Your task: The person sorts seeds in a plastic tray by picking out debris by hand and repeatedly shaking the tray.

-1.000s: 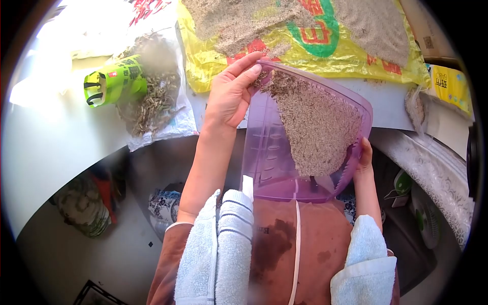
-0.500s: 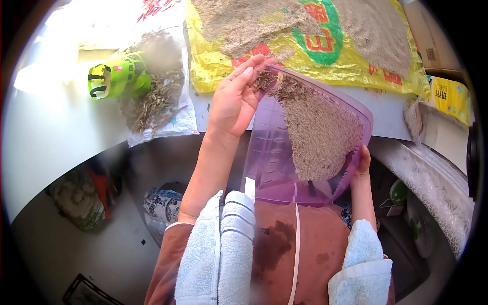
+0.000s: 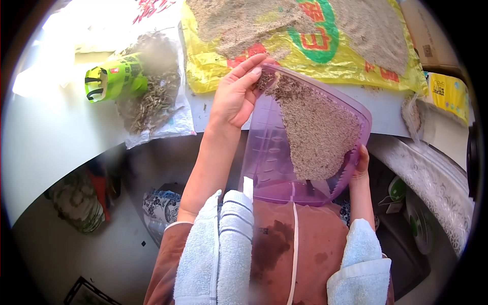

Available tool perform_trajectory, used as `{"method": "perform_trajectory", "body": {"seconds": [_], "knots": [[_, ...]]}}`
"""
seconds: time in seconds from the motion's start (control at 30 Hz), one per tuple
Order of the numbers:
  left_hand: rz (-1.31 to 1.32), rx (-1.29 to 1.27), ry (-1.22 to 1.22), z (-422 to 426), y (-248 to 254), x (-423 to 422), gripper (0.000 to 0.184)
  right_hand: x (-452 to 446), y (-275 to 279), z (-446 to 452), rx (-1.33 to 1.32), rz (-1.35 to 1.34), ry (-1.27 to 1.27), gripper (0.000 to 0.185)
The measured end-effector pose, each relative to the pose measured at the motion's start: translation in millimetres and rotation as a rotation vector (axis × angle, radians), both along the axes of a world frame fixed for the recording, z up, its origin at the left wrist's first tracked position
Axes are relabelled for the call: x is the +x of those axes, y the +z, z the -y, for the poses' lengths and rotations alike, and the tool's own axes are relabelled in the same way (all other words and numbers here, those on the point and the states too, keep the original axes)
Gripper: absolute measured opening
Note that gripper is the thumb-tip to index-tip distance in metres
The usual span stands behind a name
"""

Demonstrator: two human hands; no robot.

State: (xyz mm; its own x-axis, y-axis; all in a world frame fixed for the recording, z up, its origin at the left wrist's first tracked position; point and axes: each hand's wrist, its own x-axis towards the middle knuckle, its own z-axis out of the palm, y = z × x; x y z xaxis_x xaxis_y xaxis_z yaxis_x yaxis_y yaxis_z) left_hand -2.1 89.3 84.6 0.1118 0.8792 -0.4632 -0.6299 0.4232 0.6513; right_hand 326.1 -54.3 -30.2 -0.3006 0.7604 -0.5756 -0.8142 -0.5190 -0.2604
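Note:
A translucent purple dustpan-like tray is held tilted in front of my body, over the table's front edge. Beige-brown grains cover its right part, with darker, coarser bits gathered at the upper left corner. My left hand grips that upper left corner, thumb on top. At the lower right side, my right hand holds the tray's edge, its fingers partly hidden. Behind the tray lies a yellow printed sheet bearing spread piles of similar grains.
On the left, a green bag lies beside dried brown pieces on a white plastic sheet. Red items are behind them. A cardboard box and a yellow packet stand at the right.
The tray and both hands have shifted slightly downward since the first frame. The dark bits at the upper left corner have moved a little; both hands keep their hold.

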Motion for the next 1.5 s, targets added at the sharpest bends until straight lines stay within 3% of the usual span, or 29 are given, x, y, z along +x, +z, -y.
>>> {"method": "perform_trajectory", "body": {"seconds": [0.2, 0.5, 0.7, 1.0, 1.5], "knots": [[0.162, -0.036, 0.017, 4.3, 5.9, -5.3, 0.031, 1.6, -3.8, 1.7, 0.056, 0.007, 0.034, 0.063], [-0.376, 0.113, -0.166, -2.0, 13.0, -4.9, 0.033, -1.4, 5.3, -1.3, 0.024, -0.005, 0.021, 0.06], [-0.314, 0.065, -0.178, -2.8, 15.6, -7.0, 0.031, -1.9, 7.0, 1.7, 0.017, -0.004, 0.012, 0.061], [-0.003, 0.055, -0.208, -2.2, 15.0, -15.4, 0.033, 5.3, 3.7, 5.2, 0.01, 0.001, 0.012, 0.062], [-0.111, -0.046, -0.131, 22.4, 17.3, -8.7, 0.031, 4.6, -1.1, 2.2, 0.021, 0.008, 0.003, 0.062]]}}
